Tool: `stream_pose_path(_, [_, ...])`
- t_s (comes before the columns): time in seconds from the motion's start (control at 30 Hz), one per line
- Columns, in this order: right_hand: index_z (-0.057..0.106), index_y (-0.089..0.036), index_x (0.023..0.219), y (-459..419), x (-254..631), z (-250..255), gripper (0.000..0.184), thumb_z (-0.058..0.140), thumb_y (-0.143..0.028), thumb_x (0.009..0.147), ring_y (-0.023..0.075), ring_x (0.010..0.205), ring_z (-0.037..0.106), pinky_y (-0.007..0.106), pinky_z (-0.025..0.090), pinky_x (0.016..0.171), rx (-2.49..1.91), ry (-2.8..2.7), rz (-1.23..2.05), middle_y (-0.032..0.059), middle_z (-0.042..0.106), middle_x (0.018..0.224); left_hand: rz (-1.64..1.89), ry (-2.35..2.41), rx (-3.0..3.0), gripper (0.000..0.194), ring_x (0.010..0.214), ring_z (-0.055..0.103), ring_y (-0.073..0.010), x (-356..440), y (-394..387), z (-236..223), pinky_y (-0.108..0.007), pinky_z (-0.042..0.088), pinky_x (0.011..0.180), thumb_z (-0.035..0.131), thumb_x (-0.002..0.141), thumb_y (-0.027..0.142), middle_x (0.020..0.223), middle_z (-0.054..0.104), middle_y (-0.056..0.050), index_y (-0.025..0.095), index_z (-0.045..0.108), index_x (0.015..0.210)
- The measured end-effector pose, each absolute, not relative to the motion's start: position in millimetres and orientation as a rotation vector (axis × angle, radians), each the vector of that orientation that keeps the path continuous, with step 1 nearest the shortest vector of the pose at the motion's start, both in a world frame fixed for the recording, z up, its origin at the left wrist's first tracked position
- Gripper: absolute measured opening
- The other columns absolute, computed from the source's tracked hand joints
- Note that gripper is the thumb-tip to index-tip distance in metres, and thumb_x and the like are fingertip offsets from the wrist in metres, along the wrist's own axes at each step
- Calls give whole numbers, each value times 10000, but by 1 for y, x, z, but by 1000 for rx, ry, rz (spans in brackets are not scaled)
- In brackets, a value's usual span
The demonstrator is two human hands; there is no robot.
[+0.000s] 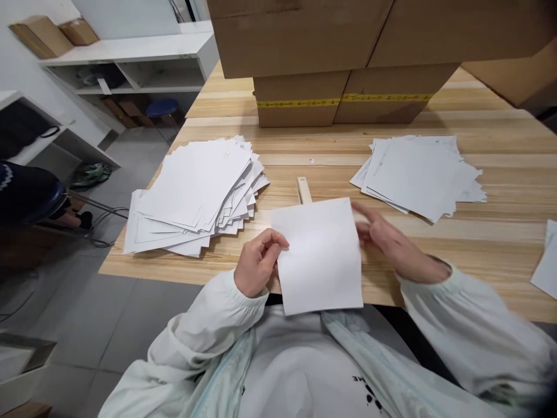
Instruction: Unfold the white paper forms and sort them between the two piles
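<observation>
A white sheet of paper [319, 261], perhaps more than one layer, is held up over the front edge of the table, its lower end close to my shirt. My left hand [260, 261] pinches its left edge between thumb and fingers. At the opposite edge, my right hand [389, 241] has its fingers stretched out, the tips at or just behind the paper; whether they touch it I cannot tell. Behind the sheet's top edge pokes out a narrow beige object [304, 190], possibly a stapler, mostly covered by the paper.
A tall, uneven pile of papers [195, 180] lies to the left, a lower pile [415, 171] to the right. Another paper [547, 264] shows at the far right. Cardboard boxes [300, 87] are stacked at the back of the wooden table [300, 139]. A blue stool [163, 108] stands beyond.
</observation>
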State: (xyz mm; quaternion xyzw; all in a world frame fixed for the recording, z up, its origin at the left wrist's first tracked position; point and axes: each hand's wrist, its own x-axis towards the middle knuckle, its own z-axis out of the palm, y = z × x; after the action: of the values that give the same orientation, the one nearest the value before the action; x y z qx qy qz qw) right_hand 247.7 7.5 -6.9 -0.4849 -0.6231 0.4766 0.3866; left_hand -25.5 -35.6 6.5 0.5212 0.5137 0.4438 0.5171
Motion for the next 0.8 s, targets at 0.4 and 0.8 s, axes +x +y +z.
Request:
stream_pose_path(0.4, [796, -197, 831, 110, 342, 8, 124, 750, -105, 762, 209, 819, 735, 344, 533, 743, -1448, -815, 269, 129, 797, 1033, 1342, 1927, 1901, 147, 956, 690, -207, -106, 13, 60, -341, 547, 890, 645, 864, 261, 1004, 721, -48, 233, 607, 1004])
stream_pose_path(0.8, [558, -168, 1321, 124, 405, -63, 721, 780, -197, 635, 189, 800, 600, 402, 488, 838, -1971, -1261, -376, 110, 708, 1145, 237, 2495, 1824, 696, 1227, 621, -416, -163, 53, 45, -533, 464, 1029, 630, 833, 486, 1359, 649, -210, 185, 396, 1415])
